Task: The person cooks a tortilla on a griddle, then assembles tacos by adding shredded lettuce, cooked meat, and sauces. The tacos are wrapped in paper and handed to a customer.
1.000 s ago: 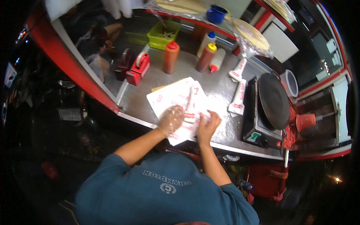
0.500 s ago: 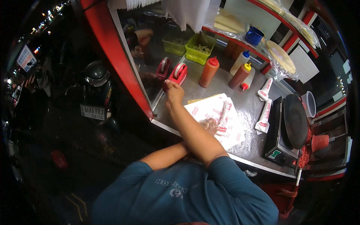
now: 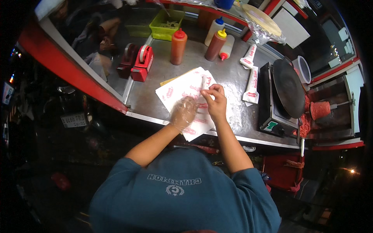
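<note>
A slim roll wrapped in red-printed white paper [image 3: 207, 80] lies on a stack of matching paper sheets [image 3: 168, 93] at the counter's near edge. My left hand [image 3: 183, 113], in a clear plastic glove, is closed with its curled fingers against the left side of the roll. My bare right hand [image 3: 216, 101] reaches over the roll from the right, thumb and forefinger pinched together at its paper. Whatever is between those fingertips is too small to make out. The lower part of the roll is partly hidden by my hands.
A red tape dispenser [image 3: 142, 64] stands left on the steel counter [image 3: 151, 72]. Behind are squeeze bottles [image 3: 179, 47] and a green basket [image 3: 166, 28]. Two wrapped rolls [image 3: 251, 86] lie right, beside a stove [image 3: 268, 112] with a black griddle pan [image 3: 288, 88]. Flatbreads [image 3: 262, 19] sit above.
My right hand has left the tape dispenser and come back to the wrapped roll, so my arms no longer cross. My left hand stays by the roll. The view has shifted.
</note>
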{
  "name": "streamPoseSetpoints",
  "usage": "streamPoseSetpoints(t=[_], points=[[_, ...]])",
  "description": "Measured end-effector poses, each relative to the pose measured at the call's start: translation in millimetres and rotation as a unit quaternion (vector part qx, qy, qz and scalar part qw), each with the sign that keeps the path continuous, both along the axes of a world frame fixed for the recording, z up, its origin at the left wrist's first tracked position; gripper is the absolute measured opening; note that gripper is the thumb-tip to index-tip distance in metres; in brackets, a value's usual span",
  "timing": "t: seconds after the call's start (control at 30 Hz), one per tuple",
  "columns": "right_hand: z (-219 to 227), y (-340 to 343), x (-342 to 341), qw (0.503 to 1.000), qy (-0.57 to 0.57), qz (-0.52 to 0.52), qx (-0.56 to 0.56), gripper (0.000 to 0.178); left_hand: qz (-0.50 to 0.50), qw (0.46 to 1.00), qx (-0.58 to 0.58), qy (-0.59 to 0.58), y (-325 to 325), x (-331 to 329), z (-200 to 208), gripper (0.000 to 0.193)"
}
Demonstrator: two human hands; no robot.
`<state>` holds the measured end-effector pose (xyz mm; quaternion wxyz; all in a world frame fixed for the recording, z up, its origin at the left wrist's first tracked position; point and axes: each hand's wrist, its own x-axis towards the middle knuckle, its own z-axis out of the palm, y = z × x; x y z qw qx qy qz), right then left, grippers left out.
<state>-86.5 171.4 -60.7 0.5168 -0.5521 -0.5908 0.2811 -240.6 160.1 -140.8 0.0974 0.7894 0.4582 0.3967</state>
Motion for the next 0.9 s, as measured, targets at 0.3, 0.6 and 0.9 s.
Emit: streamPoseSetpoints(t=[0.3,0.6,0.9], points=[[-33,39,4,0.953,-0.260,-0.154,-0.004,0.065,-0.032,0.997,-0.017,0.069,15,-6,-1,0.023],[19,74,9,0.982,-0.104,0.128,0.087,0.046,-0.076,0.769,-0.328,-0.544,-17,-36,34,0.046],[120,-3,-50,0.636,-0.220,0.735,-0.086,0.041,-0.324,0.694,-0.446,-0.464,-153,-185,143,0.055]])
